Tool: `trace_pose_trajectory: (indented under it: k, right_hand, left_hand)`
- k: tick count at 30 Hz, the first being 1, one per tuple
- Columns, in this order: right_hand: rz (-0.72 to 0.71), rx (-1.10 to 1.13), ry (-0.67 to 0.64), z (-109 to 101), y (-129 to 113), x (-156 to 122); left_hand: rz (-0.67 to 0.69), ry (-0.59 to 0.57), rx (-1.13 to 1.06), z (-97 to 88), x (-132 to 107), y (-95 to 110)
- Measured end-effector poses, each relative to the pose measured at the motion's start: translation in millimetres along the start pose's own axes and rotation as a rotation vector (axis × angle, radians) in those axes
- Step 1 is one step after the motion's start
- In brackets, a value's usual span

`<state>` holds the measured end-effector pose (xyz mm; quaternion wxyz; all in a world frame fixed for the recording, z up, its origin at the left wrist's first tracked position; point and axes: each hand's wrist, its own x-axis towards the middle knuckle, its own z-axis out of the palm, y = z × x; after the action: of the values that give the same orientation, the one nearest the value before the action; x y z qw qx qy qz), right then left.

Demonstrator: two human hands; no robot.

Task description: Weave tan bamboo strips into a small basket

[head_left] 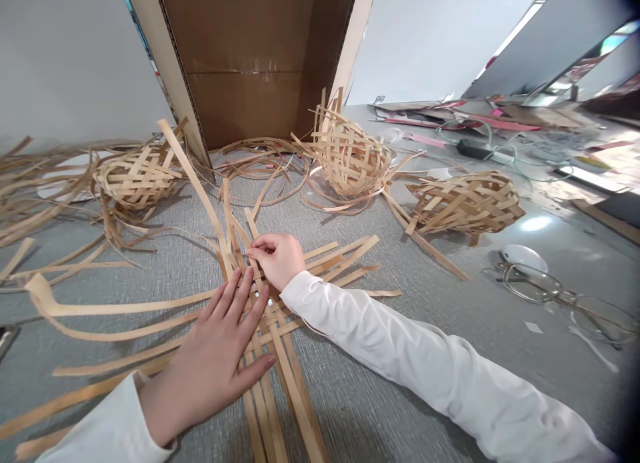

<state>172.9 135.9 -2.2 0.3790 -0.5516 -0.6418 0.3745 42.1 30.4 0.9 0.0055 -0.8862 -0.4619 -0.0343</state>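
1. Head view, single frame. A flat, crossed weave of pale tan bamboo strips (283, 363) lies at centre on a grey textured surface (380, 396), directly under both hands, with long strip ends radiating outward.
2. Left hand (210, 350): open, palm down, fingers spread, pressing flat on the weave's lower left part. A white cuffed sleeve (105, 423) covers the forearm.
3. Right hand (275, 260): fingers curled, thumb and forefinger pinched on a narrow bamboo strip (253, 224) at the weave's upper edge. A white long sleeve (425, 356) extends to lower right.
4. Hands are apart but just beside each other, both on the weave, not clamped together.
5. Beyond the weave stand three rounded, open-woven bamboo baskets with loose strip ends: left (137, 180), centre (350, 156), right (465, 203).
6. A tangled heap of thin bamboo strips (40, 196) lies at far left; a looser coil of strips (260, 166) lies behind the weave.
7. At right lie wire-rimmed eyeglasses (530, 283), touching a white oval object (524, 256). Farther back is a black power adapter with cable (473, 148).
8. At top stands an open brown cardboard box (245, 63).
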Motion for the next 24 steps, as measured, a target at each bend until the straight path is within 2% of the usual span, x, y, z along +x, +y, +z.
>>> trace_pose_trajectory:
  k: [16,24]
  right_hand:
    - [0.009,0.142,0.057,5.9,4.2,9.6]
    - [-0.033,0.231,0.17,9.5,2.3,15.9]
  left_hand:
    - [0.001,-0.003,-0.015,-0.1,0.3,0.5]
    - [0.006,0.006,0.014,1.9,-0.1,0.7]
